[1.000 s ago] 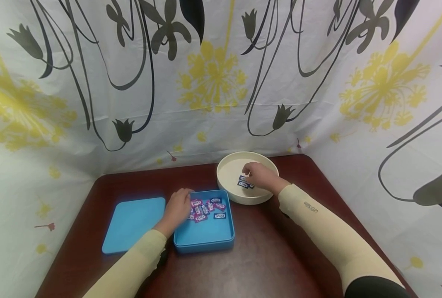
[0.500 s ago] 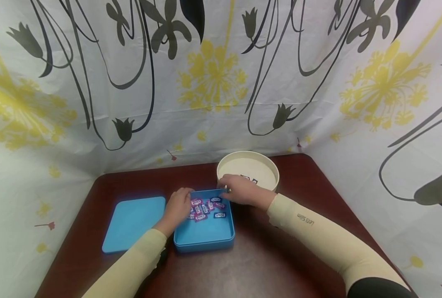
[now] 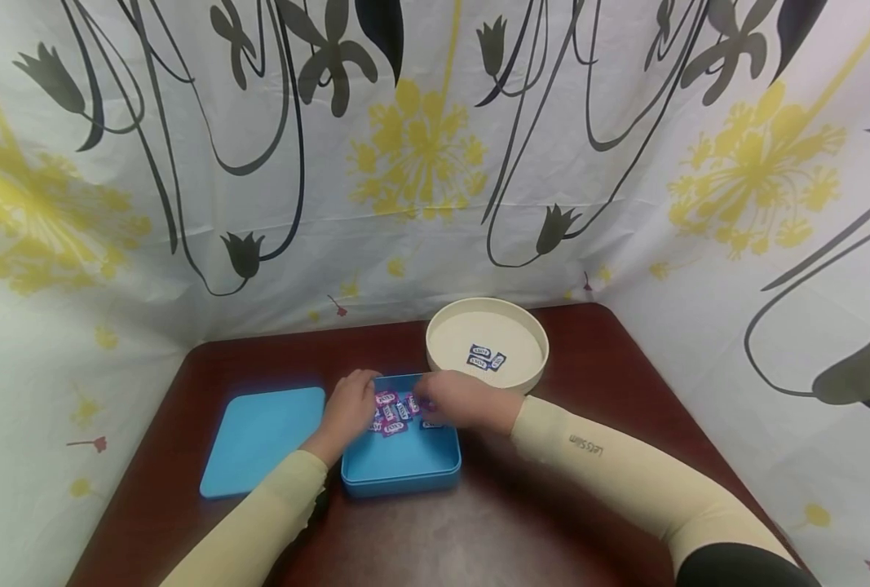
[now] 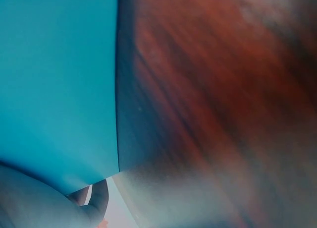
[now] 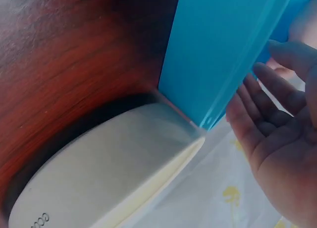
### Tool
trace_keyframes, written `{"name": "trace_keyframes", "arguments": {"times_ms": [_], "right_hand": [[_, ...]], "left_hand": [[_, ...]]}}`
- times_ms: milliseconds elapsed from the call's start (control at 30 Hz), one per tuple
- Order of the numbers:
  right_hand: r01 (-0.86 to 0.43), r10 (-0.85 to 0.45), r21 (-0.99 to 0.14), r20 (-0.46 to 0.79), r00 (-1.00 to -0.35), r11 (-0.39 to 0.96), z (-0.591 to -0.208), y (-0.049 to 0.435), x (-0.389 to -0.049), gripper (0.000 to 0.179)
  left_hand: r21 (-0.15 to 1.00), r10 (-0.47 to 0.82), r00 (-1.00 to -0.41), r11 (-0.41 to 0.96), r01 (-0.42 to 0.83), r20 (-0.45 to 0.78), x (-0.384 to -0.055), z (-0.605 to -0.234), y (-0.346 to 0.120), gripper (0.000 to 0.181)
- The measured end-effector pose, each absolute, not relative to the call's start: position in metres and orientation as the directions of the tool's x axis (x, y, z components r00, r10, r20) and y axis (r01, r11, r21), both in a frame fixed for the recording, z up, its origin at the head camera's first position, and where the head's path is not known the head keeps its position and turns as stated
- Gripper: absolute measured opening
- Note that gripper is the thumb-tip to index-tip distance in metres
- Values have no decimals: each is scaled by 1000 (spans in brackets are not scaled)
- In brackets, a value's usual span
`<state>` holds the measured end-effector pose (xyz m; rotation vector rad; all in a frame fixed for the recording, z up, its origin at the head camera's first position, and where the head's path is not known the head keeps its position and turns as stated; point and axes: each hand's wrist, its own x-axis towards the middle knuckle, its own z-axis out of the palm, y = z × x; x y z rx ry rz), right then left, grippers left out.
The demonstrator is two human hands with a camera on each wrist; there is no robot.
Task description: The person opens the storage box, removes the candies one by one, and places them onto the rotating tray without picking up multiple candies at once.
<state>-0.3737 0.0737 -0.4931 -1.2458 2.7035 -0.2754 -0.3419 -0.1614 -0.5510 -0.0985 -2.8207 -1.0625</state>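
My left hand (image 3: 348, 410) grips the left rim of an open square blue box (image 3: 401, 465); part of that hand shows at the bottom of the left wrist view. Small pink and navy labelled pieces (image 3: 389, 414) lie loose inside the box. My right hand (image 3: 471, 401) reaches over the box's right rim, covering some of the pieces. In the right wrist view its fingers (image 5: 277, 84) are loosely bent and apart, with nothing seen between them. Several navy pieces (image 3: 481, 352) lie in a round cream dish (image 3: 449, 328) behind the right hand.
A flat blue lid (image 3: 262, 440) lies on the dark red-brown table (image 3: 537, 489), left of the box. The dish stands close to the box's back right corner. A white flowered cloth (image 3: 405, 269) hangs behind and at both sides.
My right hand has moved from over the cream dish, left and nearer, to over the blue box. The navy pieces in the dish are now uncovered. My left hand has stayed put.
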Motion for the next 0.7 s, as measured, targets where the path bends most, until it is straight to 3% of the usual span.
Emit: {"name": "trace_keyframes", "arguments": {"times_ms": [267,700], "right_hand": [[-777,-777,-58,-115,-619,627,-504,66,-371,31],[-770,-759,-5,-172,-627,638,-511,56,-361,25]], "left_hand": [[655,8,-991,750,92,131,-342,-551,-163,35],[666,15,-991,738,103,136,-343,-553,-164,35]]}}
